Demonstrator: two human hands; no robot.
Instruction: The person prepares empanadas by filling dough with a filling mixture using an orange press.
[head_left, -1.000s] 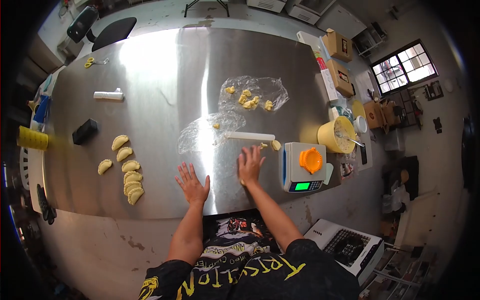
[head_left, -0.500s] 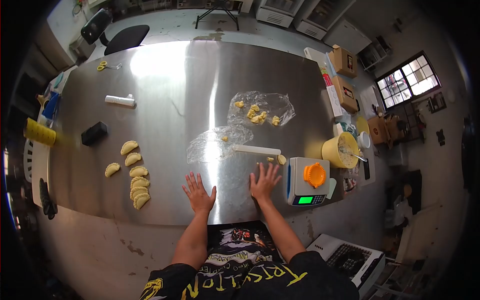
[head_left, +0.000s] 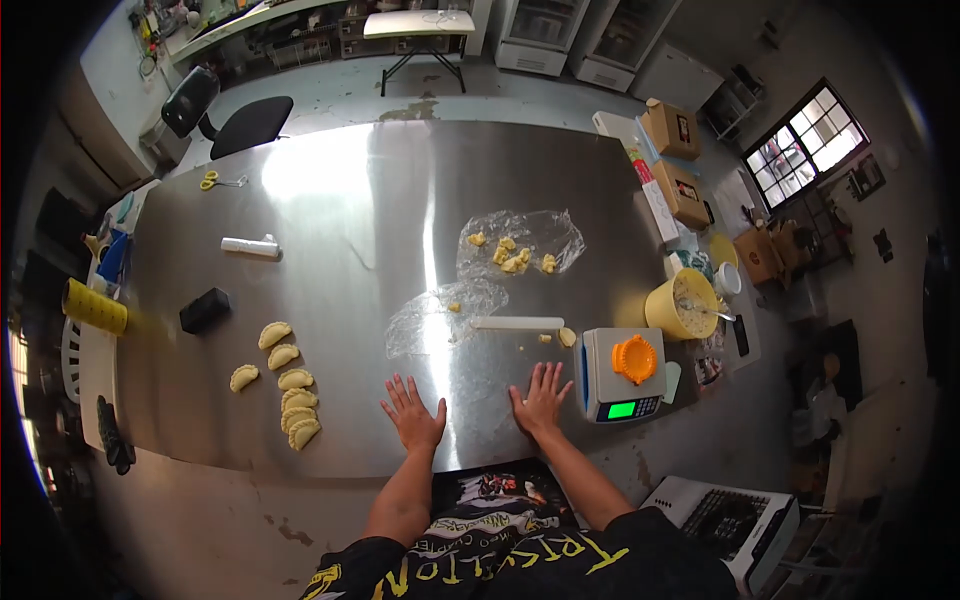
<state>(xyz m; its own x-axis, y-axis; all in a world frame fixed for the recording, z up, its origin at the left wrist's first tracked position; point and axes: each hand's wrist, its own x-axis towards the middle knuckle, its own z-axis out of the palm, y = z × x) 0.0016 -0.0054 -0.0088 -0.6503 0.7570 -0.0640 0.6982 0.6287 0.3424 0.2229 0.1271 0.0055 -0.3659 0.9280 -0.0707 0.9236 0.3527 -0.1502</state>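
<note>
My left hand (head_left: 416, 416) lies flat on the steel table (head_left: 330, 420), fingers spread and holding nothing. Palm down, my right hand (head_left: 540, 400) rests left of the digital scale (head_left: 622, 375), also with fingers apart. An orange dumpling mould (head_left: 634, 359) sits on the scale. Beyond my hands are a white rolling pin (head_left: 518, 323), a small dough disc (head_left: 567, 338) and a crumpled plastic sheet (head_left: 430, 325) with one dough bit (head_left: 454, 307). Farther back, another plastic sheet (head_left: 555, 235) carries several yellow dough pieces (head_left: 514, 262). Folded dumplings (head_left: 297, 397) line up to the left.
A yellow tub (head_left: 680, 305) of filling with a spoon stands right of the scale. Leftward lie a black block (head_left: 205, 311), a white roll (head_left: 250, 246) and yellow scissors (head_left: 210, 181). Cardboard boxes (head_left: 683, 193) line the right edge. A chair (head_left: 250, 125) stands behind the table.
The camera view has tilted up, so the table sits lower in the picture. My right hand shifts slightly on the tabletop; both hands stay flat and spread.
</note>
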